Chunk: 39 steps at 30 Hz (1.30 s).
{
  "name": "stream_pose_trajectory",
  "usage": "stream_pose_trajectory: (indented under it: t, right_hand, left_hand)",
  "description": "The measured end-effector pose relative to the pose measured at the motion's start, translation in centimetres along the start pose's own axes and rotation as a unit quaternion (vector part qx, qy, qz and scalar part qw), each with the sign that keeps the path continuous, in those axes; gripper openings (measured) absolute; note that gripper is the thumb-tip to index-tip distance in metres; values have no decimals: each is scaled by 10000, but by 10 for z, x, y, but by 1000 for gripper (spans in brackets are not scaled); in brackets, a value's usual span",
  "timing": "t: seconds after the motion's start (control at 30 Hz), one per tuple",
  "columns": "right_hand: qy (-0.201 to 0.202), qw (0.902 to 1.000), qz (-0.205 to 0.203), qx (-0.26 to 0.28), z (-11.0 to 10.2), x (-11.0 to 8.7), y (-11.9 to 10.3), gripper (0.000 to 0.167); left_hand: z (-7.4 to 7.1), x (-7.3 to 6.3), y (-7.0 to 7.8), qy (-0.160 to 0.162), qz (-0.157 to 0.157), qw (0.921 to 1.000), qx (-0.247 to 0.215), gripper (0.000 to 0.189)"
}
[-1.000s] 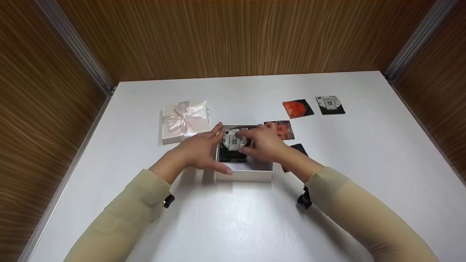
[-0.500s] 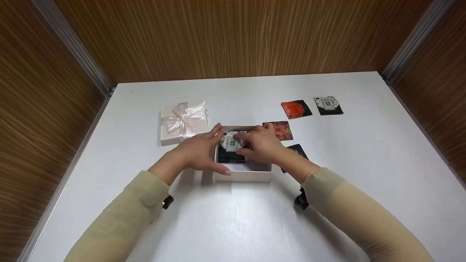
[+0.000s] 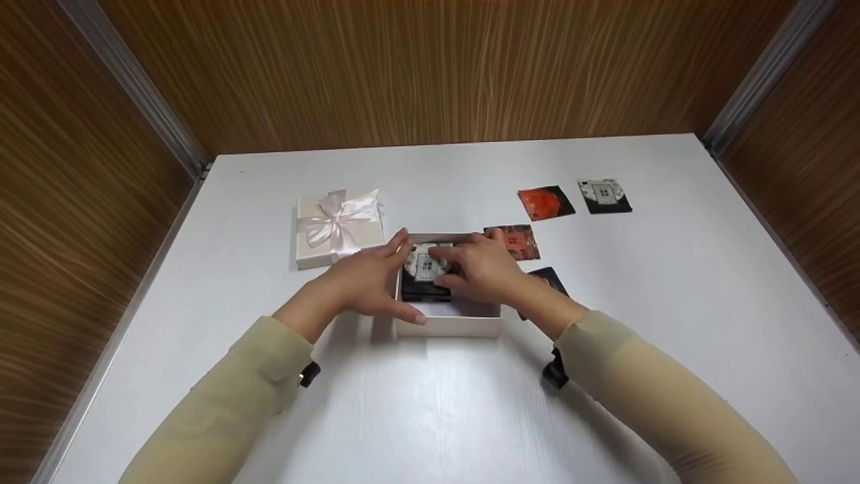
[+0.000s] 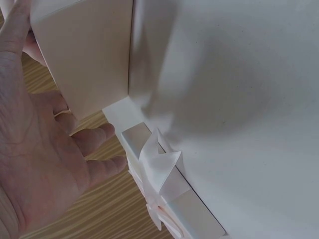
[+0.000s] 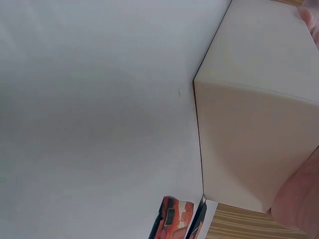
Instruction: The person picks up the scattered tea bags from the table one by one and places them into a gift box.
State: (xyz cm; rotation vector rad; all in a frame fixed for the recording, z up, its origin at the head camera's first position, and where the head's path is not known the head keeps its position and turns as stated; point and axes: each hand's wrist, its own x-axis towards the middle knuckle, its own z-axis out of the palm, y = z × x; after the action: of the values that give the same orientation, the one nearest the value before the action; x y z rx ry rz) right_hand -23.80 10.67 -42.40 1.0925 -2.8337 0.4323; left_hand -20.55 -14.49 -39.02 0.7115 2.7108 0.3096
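Note:
A white open box (image 3: 447, 327) stands in the middle of the table. Inside, along its left side, lies a flat square black-and-white packet (image 3: 424, 269) with other dark packets under it. My left hand (image 3: 359, 281) spans the box's left side, its thumb near the front corner and its fingers at the back; in the left wrist view the fingers (image 4: 94, 142) are loosely spread beside the box wall. My right hand (image 3: 484, 269) reaches over the right wall, index finger and thumb apart, their tips resting on the packet. In the right wrist view the box wall (image 5: 254, 144) hides the fingertips.
A pale box lid with a pink ribbon bow (image 3: 339, 228) sits at the left. Right of the box lie a red patterned packet (image 3: 517, 242) and a dark packet (image 3: 549, 277) partly under my right forearm. Farther back are an orange-and-black packet (image 3: 545, 203) and another black-and-white packet (image 3: 605, 196).
The packet in the box has shifted slightly left, and now lies straighter along the left wall. My right fingertips moved with it. The left hand stays in place at the box.

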Motion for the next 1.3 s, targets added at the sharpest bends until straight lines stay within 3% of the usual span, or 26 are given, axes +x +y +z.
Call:
stream_pose_trajectory:
  t: [0.4,0.9,1.07,1.3]
  right_hand:
    - [110,9998,58,168,2,0,1,57]
    - [127,9962,182,840,0,-1,6,58]
    - [178,9868,150,1601,-7,-3,11,56]
    - [475,9596,482,2732,-32,-13,32,56]
  left_hand:
    - [2,1,-2,36,-2,10000,2,139]
    - [1,0,-1,29,-2,10000,-26,138]
    - [1,1,0,33,2,10000,-65,139]
    - [0,0,0,-19,-70,10000,-50,139]
